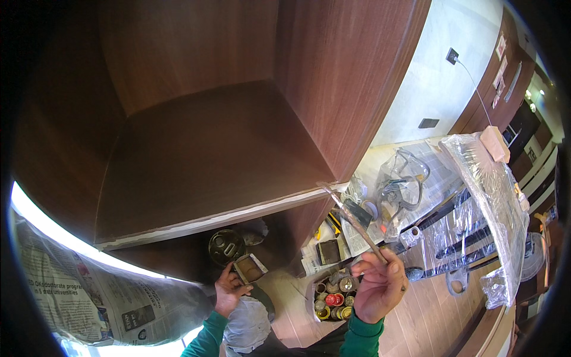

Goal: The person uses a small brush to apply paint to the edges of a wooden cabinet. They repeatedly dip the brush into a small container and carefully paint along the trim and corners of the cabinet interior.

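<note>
My right hand (380, 285) holds a long thin paintbrush (357, 225) by its handle end. The brush's far tip meets the front edge of a dark wooden cabinet shelf (214, 151), near its right corner. Along that front edge runs a whitish strip (214, 218). My left hand (229, 288), lower and to the left, grips a small square container (250, 268) with brown material inside. Behind this container stands a round metal tin (226, 246), in the space under the shelf.
A box of small jars and lids (334, 299) stands on the floor between my hands. Right of the cabinet lie newspapers, a tape roll (369, 209), a dark square container (329, 252) and a clear plastic bag (401, 178). Plastic-wrapped furniture (486, 201) is at the right, newspaper-covered furniture (120, 290) at the left.
</note>
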### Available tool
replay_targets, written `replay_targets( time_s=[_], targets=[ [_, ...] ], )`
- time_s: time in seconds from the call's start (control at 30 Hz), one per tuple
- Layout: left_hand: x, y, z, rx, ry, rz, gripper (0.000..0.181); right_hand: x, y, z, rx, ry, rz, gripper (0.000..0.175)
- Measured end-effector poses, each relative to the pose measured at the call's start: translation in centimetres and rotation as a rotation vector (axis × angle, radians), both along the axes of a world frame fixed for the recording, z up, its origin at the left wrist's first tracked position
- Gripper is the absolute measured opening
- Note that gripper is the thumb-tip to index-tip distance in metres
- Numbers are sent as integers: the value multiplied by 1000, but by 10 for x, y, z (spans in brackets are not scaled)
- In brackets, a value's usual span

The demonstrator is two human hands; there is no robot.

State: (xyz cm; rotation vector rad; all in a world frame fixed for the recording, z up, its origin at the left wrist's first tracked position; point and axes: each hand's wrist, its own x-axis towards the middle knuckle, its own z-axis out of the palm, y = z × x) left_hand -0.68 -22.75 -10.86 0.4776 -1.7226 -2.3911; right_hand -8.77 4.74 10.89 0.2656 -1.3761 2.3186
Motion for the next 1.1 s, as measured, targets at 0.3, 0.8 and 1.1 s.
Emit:
replay_targets(
  time_s=[0.3, 0.8, 1.1],
  targets=[
    [0, 3, 7, 2, -11, 3, 95, 6, 6, 2, -2, -13, 1, 44],
    [-1, 0, 0, 29, -20, 5, 95, -1, 5, 2, 11, -62, -104, 43],
    [-1, 1, 11, 2, -28, -18, 95, 21, 30, 3, 11, -7, -240, 41]
  ],
)
